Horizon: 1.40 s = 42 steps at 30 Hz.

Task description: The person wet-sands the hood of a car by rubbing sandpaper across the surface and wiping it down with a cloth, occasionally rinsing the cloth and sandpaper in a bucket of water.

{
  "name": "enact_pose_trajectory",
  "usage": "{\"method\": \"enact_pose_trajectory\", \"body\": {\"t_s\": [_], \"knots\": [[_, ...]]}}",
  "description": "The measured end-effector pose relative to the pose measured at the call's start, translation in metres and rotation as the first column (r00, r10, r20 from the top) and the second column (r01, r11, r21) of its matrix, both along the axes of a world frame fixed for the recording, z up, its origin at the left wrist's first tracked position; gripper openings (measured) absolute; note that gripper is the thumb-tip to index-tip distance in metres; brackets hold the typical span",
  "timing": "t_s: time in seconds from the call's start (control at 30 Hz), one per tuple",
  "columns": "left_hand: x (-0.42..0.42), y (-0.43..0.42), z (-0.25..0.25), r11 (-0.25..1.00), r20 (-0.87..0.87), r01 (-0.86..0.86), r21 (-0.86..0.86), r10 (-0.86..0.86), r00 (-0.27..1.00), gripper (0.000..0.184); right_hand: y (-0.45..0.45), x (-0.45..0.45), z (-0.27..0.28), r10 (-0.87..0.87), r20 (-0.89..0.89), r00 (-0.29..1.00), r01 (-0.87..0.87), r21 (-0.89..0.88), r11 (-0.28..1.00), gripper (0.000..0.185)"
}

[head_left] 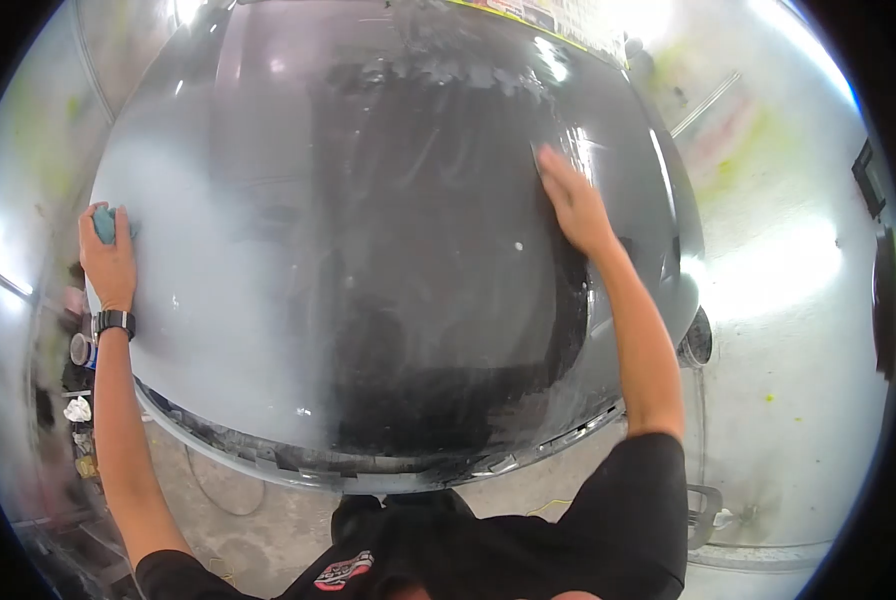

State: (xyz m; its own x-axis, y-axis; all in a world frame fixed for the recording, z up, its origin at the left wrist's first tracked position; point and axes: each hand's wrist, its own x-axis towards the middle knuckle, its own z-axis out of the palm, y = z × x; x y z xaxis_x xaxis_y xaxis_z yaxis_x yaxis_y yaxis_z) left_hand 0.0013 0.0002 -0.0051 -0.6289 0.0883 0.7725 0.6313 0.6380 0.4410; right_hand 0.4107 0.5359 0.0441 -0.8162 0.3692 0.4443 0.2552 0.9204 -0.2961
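Note:
A large, glossy car hood (418, 270) spreads out in front of me, light grey on the left and wet, dark and streaked across the middle. At its left edge my left hand (108, 265) is closed around a teal sponge (105, 225). My right hand (576, 208) reaches over the right side of the hood, fingers together and slightly blurred. Along those fingertips shows the edge of a thin grey pad or sheet (535, 160); the palm side is hidden. A small white spot (518, 246) lies on the dark area.
Masking paper with a yellow-green border (558, 22) covers the far end. Pale, paint-speckled walls (778, 370) stand on both sides. A tub (83, 350) and other items sit at the lower left. A hose (223, 505) lies on the concrete floor (278, 535).

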Motion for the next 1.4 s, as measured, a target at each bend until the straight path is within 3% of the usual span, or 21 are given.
{"method": "enact_pose_trajectory", "body": {"t_s": [0.13,0.17,0.23,0.3,0.4,0.47,0.53,0.63,0.67,0.83,0.93,1.0,1.1,1.17,1.3,1.4], "knots": [[-0.003,-0.001,-0.005,1.0,-0.014,-0.013,-0.019,0.013,1.0,0.035,-0.016,0.036,0.019,-0.011,0.117,0.993,0.015,-0.03,0.999,0.039],[-0.002,0.002,-0.004,1.0,0.015,-0.005,-0.004,0.005,1.0,0.034,0.019,0.014,0.012,0.05,0.022,0.999,-0.049,-0.038,0.998,0.037],[0.003,0.002,0.001,1.0,0.067,-0.002,0.029,0.0,0.998,0.032,0.072,-0.052,0.02,-0.05,-0.022,0.999,0.049,-0.045,0.998,0.035],[0.008,0.001,0.002,0.999,0.067,0.005,0.048,-0.008,0.998,0.032,0.097,-0.105,0.038,-0.16,0.055,0.986,0.162,-0.041,0.986,0.038],[0.005,0.001,0.003,0.999,-0.005,0.016,0.032,-0.016,1.0,0.034,0.065,-0.104,0.031,-0.33,0.09,0.94,0.313,0.167,0.935,0.044],[0.003,0.001,0.001,0.999,-0.025,0.021,0.025,-0.02,0.999,0.035,0.051,-0.067,0.002,-0.022,0.036,0.999,0.02,0.056,0.998,0.048],[0.005,0.001,0.002,0.999,0.0,0.025,0.031,-0.025,1.0,0.034,-0.043,-0.012,0.011,0.099,0.132,0.986,-0.103,0.022,0.994,0.049],[0.005,0.002,0.001,1.0,0.003,-0.022,-0.015,0.022,1.0,0.033,-0.078,0.015,0.019,0.16,0.259,0.953,-0.178,0.05,0.983,0.049],[0.006,0.003,-0.001,1.0,0.013,-0.016,-0.007,0.016,1.0,0.032,-0.057,0.001,0.016,0.136,0.222,0.965,-0.147,0.036,0.988,0.048],[0.007,0.003,0.004,0.999,0.007,-0.014,0.045,0.013,1.0,0.032,0.077,-0.158,0.015,-0.099,0.119,0.988,0.092,0.06,0.994,0.051],[0.008,0.005,0.004,0.997,0.004,0.025,0.074,-0.026,1.0,0.031,0.02,-0.123,0.01,-0.066,0.117,0.991,0.051,0.125,0.991,0.053],[0.004,0.003,0.003,0.999,-0.034,0.028,0.035,-0.026,0.999,0.031,-0.054,-0.064,0.012,0.113,0.199,0.973,-0.144,0.146,0.979,0.056],[0.005,0.002,0.002,1.0,-0.007,-0.004,0.018,0.004,1.0,0.031,-0.115,-0.016,0.015,0.195,0.277,0.941,-0.23,0.102,0.968,0.055],[0.005,0.005,0.002,1.0,-0.005,-0.005,0.018,0.005,1.0,0.031,-0.092,-0.027,0.022,0.185,0.301,0.936,-0.225,0.102,0.969,0.054],[0.008,0.003,0.004,0.999,-0.009,-0.01,0.047,0.011,1.0,0.03,0.025,-0.157,0.027,-0.006,0.16,0.987,0.003,0.017,1.0,0.051],[0.009,0.005,0.006,0.999,-0.029,0.002,0.045,-0.001,1.0,0.03,-0.009,-0.167,0.025,-0.112,0.155,0.982,0.094,0.116,0.989,0.054]]}}
